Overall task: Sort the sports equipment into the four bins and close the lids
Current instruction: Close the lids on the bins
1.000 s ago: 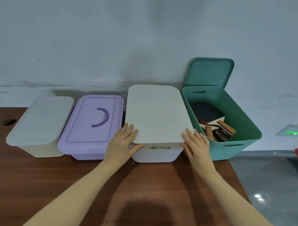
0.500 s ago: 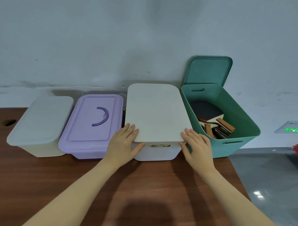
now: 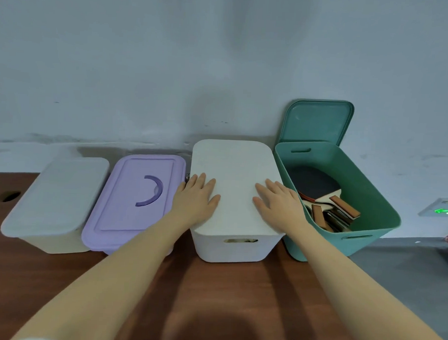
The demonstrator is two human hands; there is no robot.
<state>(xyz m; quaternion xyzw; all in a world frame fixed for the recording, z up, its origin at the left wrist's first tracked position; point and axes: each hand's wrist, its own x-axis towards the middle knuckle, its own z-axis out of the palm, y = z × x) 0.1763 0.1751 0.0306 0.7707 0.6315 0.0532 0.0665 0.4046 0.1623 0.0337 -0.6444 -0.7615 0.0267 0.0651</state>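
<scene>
- Brown wood-grain tabletop point(image 3: 225, 293) lies nearest, with both bare forearms reaching across it toward a row of four bins against the wall.
- Next comes the white bin point(image 3: 229, 247), third from the left, its white lid point(image 3: 234, 170) seated flat on top.
- On that lid the left hand point(image 3: 194, 200) rests palm-down near the left edge, fingers straight and slightly fanned; it holds nothing.
- The right hand point(image 3: 276, 204) lies flat near the right edge, fingers likewise extended and a little spread, pressing rather than gripping.
- This looks like the lid-closing step for the white bin, probably all but done.
- To the left, the purple bin point(image 3: 129, 204) and the cream bin point(image 3: 54, 201) are already lidded.
- At right, the green bin point(image 3: 365, 201) is open, with table tennis paddles point(image 3: 329, 202) inside.
- Farthest back, the green lid point(image 3: 317, 121) leans upright against the wall; the next move likely calls for lifting it onto the green bin.
</scene>
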